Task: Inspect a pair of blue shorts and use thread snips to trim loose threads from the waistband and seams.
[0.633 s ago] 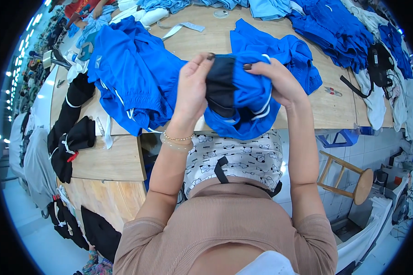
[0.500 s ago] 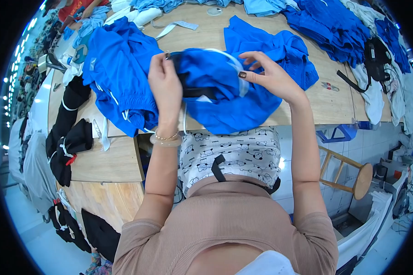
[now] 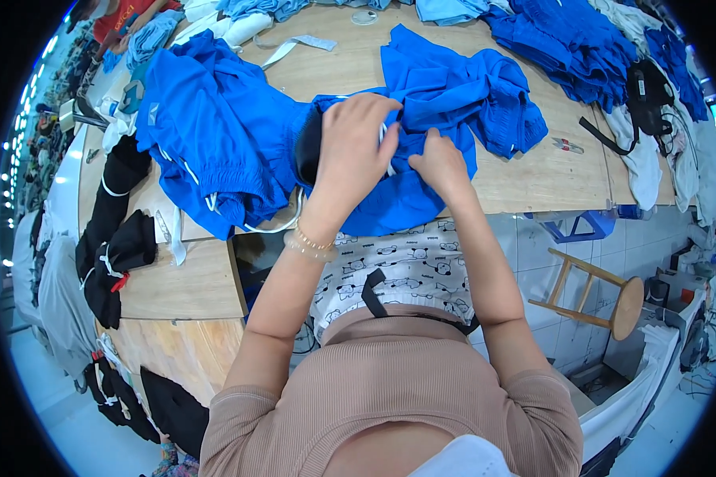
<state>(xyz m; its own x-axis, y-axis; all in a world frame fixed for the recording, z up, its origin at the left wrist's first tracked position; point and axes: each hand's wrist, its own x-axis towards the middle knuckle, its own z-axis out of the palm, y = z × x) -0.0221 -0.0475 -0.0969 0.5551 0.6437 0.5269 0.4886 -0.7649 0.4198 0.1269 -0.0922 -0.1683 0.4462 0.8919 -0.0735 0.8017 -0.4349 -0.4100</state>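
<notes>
A blue garment with a white cord lies in front of me at the table's near edge, partly bunched. My left hand is closed over its upper part, fingers bent down beside a black patch in the cloth. To the right, my right hand is closed in a pinch on the same garment; its fingertips are partly hidden. Left of my hands lie blue shorts with a gathered waistband and white drawstrings. Another blue gathered-waist garment lies crumpled beyond my right hand.
Small thread snips lie on the wooden table at right. A blue garment pile and a black bag are farther back. Black cloth lies at left. A wooden stool is tipped at lower right. Another person is at far left.
My left hand has moved right and turned over the garment. My right hand has come down and inward, its spread fingers now closed on the cloth. The lifted garment now lies lower and bunched.
</notes>
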